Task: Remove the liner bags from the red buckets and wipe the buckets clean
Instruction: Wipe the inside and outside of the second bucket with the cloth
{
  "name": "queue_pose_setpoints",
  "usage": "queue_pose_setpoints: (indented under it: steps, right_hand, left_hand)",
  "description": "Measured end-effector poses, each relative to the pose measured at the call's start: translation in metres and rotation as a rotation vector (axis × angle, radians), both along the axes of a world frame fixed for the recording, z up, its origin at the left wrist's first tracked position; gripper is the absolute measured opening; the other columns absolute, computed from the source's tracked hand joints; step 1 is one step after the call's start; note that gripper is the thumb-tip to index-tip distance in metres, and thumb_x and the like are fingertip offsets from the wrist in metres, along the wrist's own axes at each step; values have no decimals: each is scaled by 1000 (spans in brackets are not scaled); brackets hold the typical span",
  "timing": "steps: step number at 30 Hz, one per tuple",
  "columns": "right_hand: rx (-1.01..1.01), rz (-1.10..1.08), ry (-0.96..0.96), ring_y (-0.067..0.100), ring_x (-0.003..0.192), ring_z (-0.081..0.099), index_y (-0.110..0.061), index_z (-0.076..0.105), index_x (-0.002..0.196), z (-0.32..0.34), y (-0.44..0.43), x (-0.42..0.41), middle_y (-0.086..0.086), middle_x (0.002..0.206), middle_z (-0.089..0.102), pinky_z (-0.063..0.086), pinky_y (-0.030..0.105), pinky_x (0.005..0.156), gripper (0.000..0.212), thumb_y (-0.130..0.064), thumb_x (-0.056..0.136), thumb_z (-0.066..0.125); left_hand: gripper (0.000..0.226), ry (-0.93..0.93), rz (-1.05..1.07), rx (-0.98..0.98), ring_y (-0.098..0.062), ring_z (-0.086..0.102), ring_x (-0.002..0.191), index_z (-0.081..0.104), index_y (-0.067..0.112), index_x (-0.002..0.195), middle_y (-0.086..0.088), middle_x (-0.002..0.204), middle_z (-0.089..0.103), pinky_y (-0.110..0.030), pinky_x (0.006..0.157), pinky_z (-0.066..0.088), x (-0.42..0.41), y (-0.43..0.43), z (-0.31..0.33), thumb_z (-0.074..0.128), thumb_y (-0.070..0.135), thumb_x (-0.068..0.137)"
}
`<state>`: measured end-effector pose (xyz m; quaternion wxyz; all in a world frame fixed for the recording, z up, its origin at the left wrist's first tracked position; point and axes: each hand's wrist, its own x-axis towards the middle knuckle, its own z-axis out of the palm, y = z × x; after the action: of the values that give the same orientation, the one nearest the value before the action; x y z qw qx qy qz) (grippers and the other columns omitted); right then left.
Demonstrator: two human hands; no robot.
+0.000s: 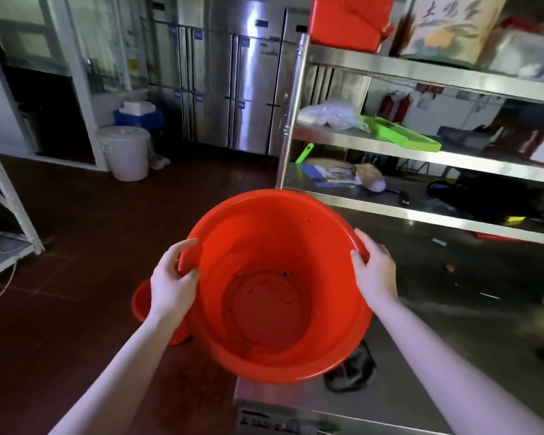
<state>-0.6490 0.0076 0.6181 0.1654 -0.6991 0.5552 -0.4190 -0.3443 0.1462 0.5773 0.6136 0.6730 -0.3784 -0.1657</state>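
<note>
A large red bucket (274, 246) is held up in front of me, tilted so I look into it. No liner is in it, and dark specks and smears mark its bottom. My left hand (173, 277) grips the left rim, thumb and fingers curled around the edge. My right hand (374, 271) grips the right rim from outside. Below and left, a second red bucket (140, 301) shows part of its rim on the floor, mostly hidden behind my left forearm. A dark crumpled bag or cloth (352, 372) lies on the counter under the held bucket.
A steel counter (453, 324) runs along my right, with steel shelves (421, 152) above holding a green tray, bags and clutter. A white lidded pail (126, 152) stands on the dark floor by steel refrigerators (233, 89). A white rack (7, 199) stands at the left.
</note>
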Motion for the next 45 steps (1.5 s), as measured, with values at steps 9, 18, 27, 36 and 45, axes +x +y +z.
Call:
queue_pose_setpoints:
  steps: [9,18,27,36,45]
  right_hand:
    - [183,155,-75,23,125,50,-33,43,142,-15,-112,-78,5,138,51,41,38,106,47,-34,97,54]
    - [449,217,86,30,111,61,-12,63,119,-166,-86,-117,12,121,65,43,31,87,32,-29,101,43]
    - [357,464,835,24,118,47,-22,52,127,-250,-30,-78,-1,123,53,45,40,91,58,-56,81,61]
    - [460,267,416,24,105,58,-17,63,108,-237,-48,-98,1,113,57,45,33,82,20,-29,93,57]
    - [473,-8,-447,13,89,67,-25,72,84,-98,-59,-217,-7,88,73,45,17,69,8,-18,85,71]
  left_hand:
    - [57,-23,207,55,2,54,54,62,47,101,16,86,64,-32,51,50,-89,-76,6,58,-4,76]
    - [52,93,416,139,-19,69,84,62,50,86,9,92,70,-43,75,60,-97,-108,18,54,4,62]
    - [51,151,455,105,-14,67,69,60,49,76,11,91,70,-21,44,46,-108,-135,23,52,2,59]
    - [47,270,463,141,-12,67,61,64,42,84,8,93,69,-20,42,49,-107,-168,18,54,0,66]
    - [43,358,397,138,-20,65,84,59,35,97,0,113,57,-30,59,55,-166,-205,9,46,-1,78]
